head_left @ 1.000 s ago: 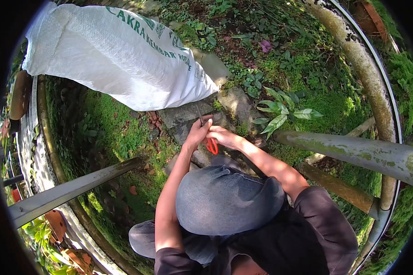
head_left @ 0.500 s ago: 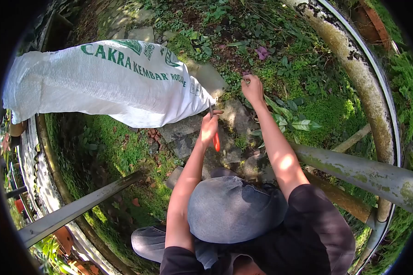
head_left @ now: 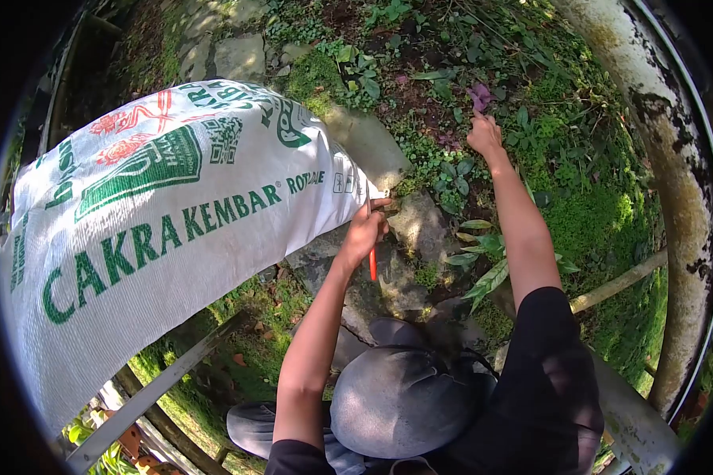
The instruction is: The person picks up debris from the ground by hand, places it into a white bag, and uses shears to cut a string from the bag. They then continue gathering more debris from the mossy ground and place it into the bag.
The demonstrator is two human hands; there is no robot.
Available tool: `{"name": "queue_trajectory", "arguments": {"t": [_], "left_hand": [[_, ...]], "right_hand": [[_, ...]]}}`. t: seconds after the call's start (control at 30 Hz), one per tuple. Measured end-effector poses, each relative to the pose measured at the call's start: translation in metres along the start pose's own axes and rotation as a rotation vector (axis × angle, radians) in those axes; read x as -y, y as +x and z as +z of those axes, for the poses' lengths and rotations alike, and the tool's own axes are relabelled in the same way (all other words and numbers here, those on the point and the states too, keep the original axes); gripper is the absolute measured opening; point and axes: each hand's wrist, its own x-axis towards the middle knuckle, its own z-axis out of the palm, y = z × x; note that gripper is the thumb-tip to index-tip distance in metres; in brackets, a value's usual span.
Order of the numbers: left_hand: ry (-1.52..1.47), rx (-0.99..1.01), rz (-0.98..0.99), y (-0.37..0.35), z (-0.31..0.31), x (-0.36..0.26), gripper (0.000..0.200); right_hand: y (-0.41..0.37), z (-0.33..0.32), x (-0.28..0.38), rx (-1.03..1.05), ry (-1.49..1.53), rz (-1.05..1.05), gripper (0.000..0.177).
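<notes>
Gripping red-handled scissors [head_left: 373,264], left hand [head_left: 362,232] is at the narrow corner of the printed white woven sack [head_left: 166,214], frame center; sack fills the left side. Right hand [head_left: 486,136], upper right, fingers bent, is at purple plant matter [head_left: 479,96]; cannot tell whether grasped. Mossy ground [head_left: 582,229] lies around.

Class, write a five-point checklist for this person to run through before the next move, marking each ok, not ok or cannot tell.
1. Red-handled tool held in left hand: ok.
2. Blade well away from white sack: not ok, it is right by the corner.
3. Right hand apart from blade: ok.
4. Right hand at purple plant bit: ok.
5. Purple bit gripped: cannot tell.
</notes>
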Motion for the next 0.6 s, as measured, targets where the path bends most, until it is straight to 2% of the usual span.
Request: {"name": "queue_trajectory", "arguments": {"t": [0.07, 0.2, 0.37, 0.47, 0.5, 0.6], "left_hand": [[-0.035, 0.003, -0.023, -0.002, -0.002, -0.004, 0.039], [0.007, 0.003, 0.001, -0.008, -0.006, -0.008, 0.04], [0.08, 0.046, -0.018, -0.04, -0.026, -0.02, 0.045], [0.2, 0.149, -0.043, -0.066, -0.062, -0.012, 0.044], [0.201, 0.166, -0.042, -0.07, -0.082, 0.004, 0.042], [0.228, 0.183, -0.303, -0.108, -0.126, 0.006, 0.044]], "right_hand": [[0.008, 0.007, -0.007, -0.006, -0.03, -0.043, 0.042], [-0.001, 0.0, -0.001, -0.181, 0.052, -0.019, 0.036], [-0.027, -0.016, 0.036, -0.571, 0.512, -0.108, 0.017], [-0.051, -0.045, 0.087, -0.479, 0.838, -0.145, 0.015], [-0.062, -0.059, 0.107, -0.544, 0.849, -0.241, 0.015], [-0.092, -0.104, 0.167, -0.497, 1.028, -0.413, 0.015]]}}
